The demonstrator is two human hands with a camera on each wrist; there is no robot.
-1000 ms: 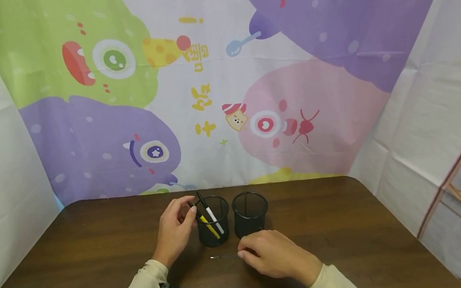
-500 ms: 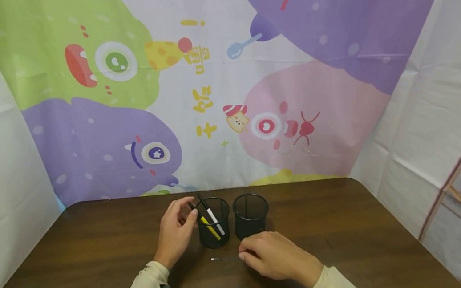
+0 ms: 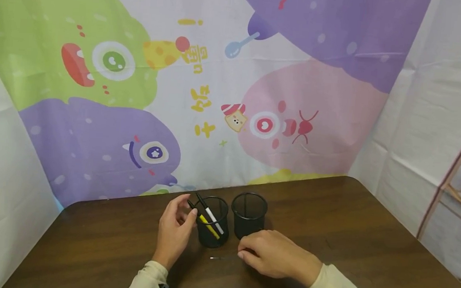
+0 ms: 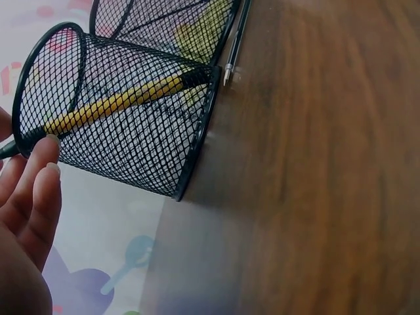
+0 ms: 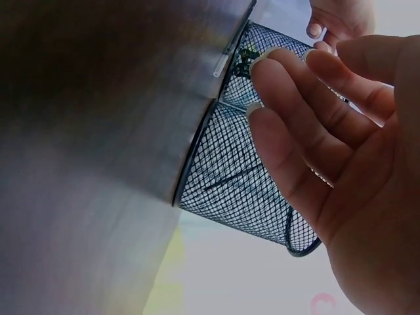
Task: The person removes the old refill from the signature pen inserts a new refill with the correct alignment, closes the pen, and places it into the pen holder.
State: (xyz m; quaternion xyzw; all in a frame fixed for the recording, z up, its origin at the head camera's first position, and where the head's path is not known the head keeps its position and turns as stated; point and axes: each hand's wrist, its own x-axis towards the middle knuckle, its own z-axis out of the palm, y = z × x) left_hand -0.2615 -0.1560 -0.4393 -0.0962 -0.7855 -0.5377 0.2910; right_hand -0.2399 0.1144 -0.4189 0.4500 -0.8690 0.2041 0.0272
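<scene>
A black mesh pen cup (image 3: 213,237) stands on the table, holding a yellow pen (image 3: 210,228) and a white pen (image 3: 215,221), both with black caps. Beside its rim and the cap ends is my left hand (image 3: 174,229), fingers loosely bent; its fingertips (image 4: 47,147) lie by the rim in the left wrist view. A second mesh cup (image 3: 249,216), with no pens visible, stands to the right. My right hand (image 3: 275,256) rests in front of it, relaxed, holding nothing. A thin dark rod with a pen-like tip (image 4: 228,73) lies before the cups, partly hidden by the right hand.
The brown wooden table (image 3: 321,226) has rounded back corners. A cartoon-printed cloth (image 3: 213,160) hangs directly behind it, and pale cloth walls (image 3: 409,165) stand at both sides.
</scene>
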